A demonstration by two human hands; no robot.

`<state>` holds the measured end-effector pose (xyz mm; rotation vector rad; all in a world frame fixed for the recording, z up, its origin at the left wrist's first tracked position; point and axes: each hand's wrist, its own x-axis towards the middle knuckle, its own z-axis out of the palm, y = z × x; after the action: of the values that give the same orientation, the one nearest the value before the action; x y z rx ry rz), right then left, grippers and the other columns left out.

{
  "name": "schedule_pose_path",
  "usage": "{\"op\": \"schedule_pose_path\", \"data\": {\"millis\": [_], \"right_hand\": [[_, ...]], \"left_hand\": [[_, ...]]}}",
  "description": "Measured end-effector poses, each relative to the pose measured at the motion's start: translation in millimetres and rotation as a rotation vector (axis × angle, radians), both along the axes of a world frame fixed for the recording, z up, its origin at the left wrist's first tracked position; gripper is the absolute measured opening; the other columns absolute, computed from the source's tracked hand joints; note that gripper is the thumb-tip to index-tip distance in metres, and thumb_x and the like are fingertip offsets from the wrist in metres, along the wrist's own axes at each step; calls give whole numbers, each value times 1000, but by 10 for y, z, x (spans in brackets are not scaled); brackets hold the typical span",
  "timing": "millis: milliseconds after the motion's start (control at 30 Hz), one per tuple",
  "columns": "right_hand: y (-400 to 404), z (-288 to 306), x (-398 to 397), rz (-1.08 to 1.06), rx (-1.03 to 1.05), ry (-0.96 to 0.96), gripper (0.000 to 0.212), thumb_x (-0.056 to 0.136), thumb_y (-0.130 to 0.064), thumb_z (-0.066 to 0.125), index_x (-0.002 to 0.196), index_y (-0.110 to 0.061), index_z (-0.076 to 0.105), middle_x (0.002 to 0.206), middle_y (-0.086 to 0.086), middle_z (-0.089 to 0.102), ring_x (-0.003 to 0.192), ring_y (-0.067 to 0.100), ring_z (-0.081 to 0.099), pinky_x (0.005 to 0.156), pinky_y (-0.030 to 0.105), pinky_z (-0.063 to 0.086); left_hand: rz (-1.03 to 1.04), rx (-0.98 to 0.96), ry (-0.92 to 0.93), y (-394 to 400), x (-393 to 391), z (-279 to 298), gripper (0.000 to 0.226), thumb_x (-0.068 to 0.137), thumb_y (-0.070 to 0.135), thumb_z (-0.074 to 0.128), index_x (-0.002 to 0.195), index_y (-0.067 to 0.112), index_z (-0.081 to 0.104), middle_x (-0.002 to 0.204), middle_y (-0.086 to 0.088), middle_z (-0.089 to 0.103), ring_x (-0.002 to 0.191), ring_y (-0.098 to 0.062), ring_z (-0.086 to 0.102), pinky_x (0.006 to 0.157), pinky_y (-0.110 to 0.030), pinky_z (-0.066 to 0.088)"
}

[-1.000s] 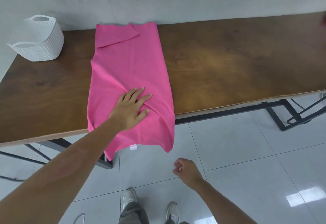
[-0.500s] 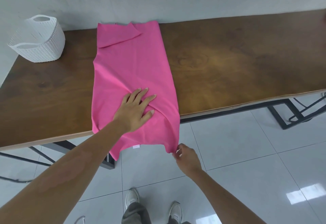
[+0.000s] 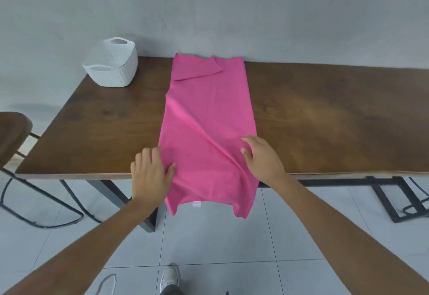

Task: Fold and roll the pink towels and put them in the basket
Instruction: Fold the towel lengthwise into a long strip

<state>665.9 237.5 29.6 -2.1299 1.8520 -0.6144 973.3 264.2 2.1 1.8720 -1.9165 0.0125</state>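
**Towel folded lengthwise, both hands at the near end, roll not started**

The pink towel [image 3: 209, 123] lies as a long strip down the centre of the frame, running from the far edge of the worktop [image 3: 325, 118] to the near edge, with its near end hanging over the edge towards the floor. The far left corner is flipped over on itself. A diagonal ridge runs from upper left to lower right across the strip.

Our left hand [image 3: 152, 171] sits on the towel's left edge, fingers loosely bent, pressing rather than clearly gripping. Our right hand [image 3: 261, 157] lies on the right edge, fingers curled into the cloth at the ridge; it looks like a pinch, but we cannot tell for sure.

The basket [image 3: 111, 65] stands at the upper left of the frame, on the worktop's far left corner, well apart from the towel.

Risks:
- Rolling over that ridge and the flipped corner likely gives a lopsided, loose roll.
- The overhanging end may drag the strip off the edge if both hands let go.

Versus half a second ago: the left hand moved from flat on the middle to the left edge; the right came up from the hanging corner onto the worktop. The view has pulled back too.
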Motion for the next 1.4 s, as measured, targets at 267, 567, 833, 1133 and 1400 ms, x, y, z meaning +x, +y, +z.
{"op": "schedule_pose_path", "data": {"millis": [267,567,833,1133,1400], "right_hand": [[-260,-199,-143,77,154,280,50,109,-33,32,156,-17,32,163,4,29,151,19,26,123,39,21],[-255,-201,-299,83,143,313,51,108,-40,29,156,-22,30,164,0,25,151,16,22,122,42,19],[-548,3,-254,77,116,262,48,106,-43,37,141,-15,52,139,7,56,129,25,49,108,43,39],[-1207,51,-240,74,64,228,39,106,-36,43,138,-18,54,136,0,57,127,19,50,107,40,43],[-1893,201,-196,-21,62,148,35,104,-29,48,137,-18,55,135,-2,57,128,16,48,105,35,45]], "left_hand": [[88,122,224,158,65,48,17,98,16,56,85,12,45,83,-2,51,81,-25,46,67,-37,38],[55,339,208,157,251,146,12,98,8,51,86,8,48,80,-4,52,78,-30,52,66,-42,43],[111,316,-25,-228,294,473,30,99,35,52,82,11,52,75,-3,56,67,-25,54,59,-34,44],[-78,194,-17,-1746,149,609,18,99,28,54,100,10,51,93,-6,50,85,-32,56,64,-38,41],[-293,157,-219,-3413,-364,648,36,97,24,53,129,7,48,121,-14,52,111,-34,52,89,-46,48]]}}
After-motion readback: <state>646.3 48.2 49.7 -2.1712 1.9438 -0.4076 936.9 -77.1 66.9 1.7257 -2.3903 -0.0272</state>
